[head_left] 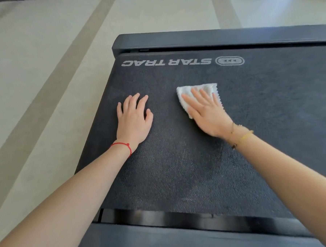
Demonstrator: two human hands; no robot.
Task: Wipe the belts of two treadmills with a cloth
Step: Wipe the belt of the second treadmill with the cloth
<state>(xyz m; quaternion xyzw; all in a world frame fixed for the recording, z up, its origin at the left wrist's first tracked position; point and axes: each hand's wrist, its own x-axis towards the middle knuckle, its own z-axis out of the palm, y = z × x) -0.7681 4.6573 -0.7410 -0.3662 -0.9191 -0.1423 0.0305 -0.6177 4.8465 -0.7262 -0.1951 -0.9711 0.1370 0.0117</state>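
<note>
Head view: your cloth (207,90), white and folded into a small pad with a zigzag edge on its right side, lies flat on the belt (179,160), a little right of the belt's middle and not far below the printed logo (166,62). Your right hand (208,114) lies on top of it, palm down with the fingers spread and straight, pressing the cloth to the belt rather than gripping it; the cloth shows past your fingertips and along both sides of the hand. Your left hand (133,119) rests flat on the bare belt just left of the cloth, apart from it, open with the fingers fanned out. A red cord (124,145) circles your left wrist and thin gold bracelets (239,136) your right.

The belt is dark and pebbled, with faint paler patches near its near end. The logo reads upside down from where you stand. Beyond it a dark end cover (220,37) spans the far edge of the treadmill, and a glossy black strip (163,217) crosses the near edge, with more dark deck below it. To the left is pale floor (33,73) with darker diagonal bands. Nothing lies on the belt besides your hands and the cloth.
</note>
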